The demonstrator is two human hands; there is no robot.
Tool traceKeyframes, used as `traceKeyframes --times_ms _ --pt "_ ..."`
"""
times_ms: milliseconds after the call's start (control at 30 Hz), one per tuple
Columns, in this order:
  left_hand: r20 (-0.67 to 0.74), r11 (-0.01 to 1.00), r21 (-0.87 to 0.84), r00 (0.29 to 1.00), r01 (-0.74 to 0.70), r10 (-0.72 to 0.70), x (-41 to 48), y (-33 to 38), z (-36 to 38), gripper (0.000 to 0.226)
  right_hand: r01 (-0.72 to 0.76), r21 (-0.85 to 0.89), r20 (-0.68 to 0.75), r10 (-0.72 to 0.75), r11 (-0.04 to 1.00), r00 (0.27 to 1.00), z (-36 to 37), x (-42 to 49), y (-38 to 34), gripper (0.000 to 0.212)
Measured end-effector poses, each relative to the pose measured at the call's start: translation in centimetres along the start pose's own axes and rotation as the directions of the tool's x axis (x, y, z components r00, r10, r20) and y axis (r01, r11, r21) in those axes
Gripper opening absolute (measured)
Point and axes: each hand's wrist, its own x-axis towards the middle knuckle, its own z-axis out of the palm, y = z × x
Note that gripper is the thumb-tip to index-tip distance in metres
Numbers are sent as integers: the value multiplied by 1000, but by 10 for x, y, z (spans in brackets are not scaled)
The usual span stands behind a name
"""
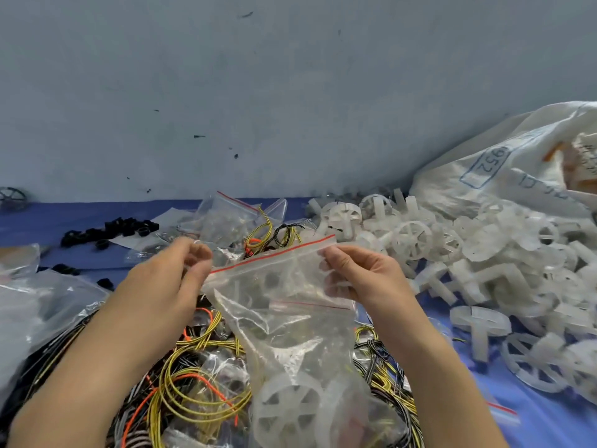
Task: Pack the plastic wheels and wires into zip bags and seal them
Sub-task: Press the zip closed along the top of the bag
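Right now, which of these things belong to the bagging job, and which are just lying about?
In the job: zip bag pinched by left hand and right hand, white wheel inside it, loose wheel pile, wire coils.
Lying about: black rings, dark wheel by the wall, printed sack.

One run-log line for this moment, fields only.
left hand: pinches top corner of clear red-striped plastic zip bag | right hand: pinches opposite corner | contents: white spoked plastic wheels | seal: cannot tell
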Motion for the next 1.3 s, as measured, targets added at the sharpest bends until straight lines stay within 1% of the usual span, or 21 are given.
traceKeyframes --times_ms 33,100,200,267,333,467,633,667,733,800,900,1000,1100,1200,1233,1300 --pt "-36 999 -7 999 -39 39 0 6 0 8 15 -25 9 -15 1000 1000 2 0 -1 23" --pt "-82 989 -59 988 -139 134 -3 23 4 19 53 -79 46 -49 996 998 5 -2 -4 21" --pt "-73 957 -196 976 -215 205 -8 50 17 25 126 -125 127 -110 984 986 10 -4 -8 14" --pt "-46 939 -269 976 -216 211 -9 61 26 24 175 -140 177 -149 975 973 14 -6 -12 13" --pt "-15 913 -364 981 -187 194 -10 64 29 20 206 -151 212 -172 967 962 17 -9 -15 11" --pt "-19 887 -438 988 -146 153 -10 61 27 6 199 -144 200 -168 969 965 18 -11 -19 10" --pt "-8 886 -454 995 -94 102 -9 59 30 3 139 -121 159 -119 983 980 20 -10 -17 10" --pt "-3 880 -468 996 -82 92 -8 58 30 3 135 -123 158 -115 983 981 21 -11 -17 13" --pt "6 868 -490 996 -74 88 -8 59 31 3 154 -147 159 -130 977 979 23 -11 -17 16" --pt "2 858 -508 996 -79 93 -8 60 30 8 189 -170 155 -163 967 974 25 -11 -17 15" --pt "-11 853 -514 995 -92 101 -9 61 28 13 203 -167 144 -180 965 973 28 -11 -17 13" --pt "30 859 -505 994 -78 107 -8 58 26 6 178 -138 107 -164 974 981 28 -12 -18 15" --pt "63 878 -473 992 -70 113 -8 53 19 4 149 -58 50 -146 987 988 24 -12 -22 19" --pt "21 909 -405 993 -100 119 -8 51 12 5 134 21 20 -135 991 991 20 -13 -26 19" --pt "1 917 -382 992 -114 124 -8 51 11 4 125 41 32 -126 991 991 20 -13 -27 19" --pt "-38 926 -350 990 -142 137 -9 54 10 4 102 38 104 -105 994 989 22 -15 -29 20"
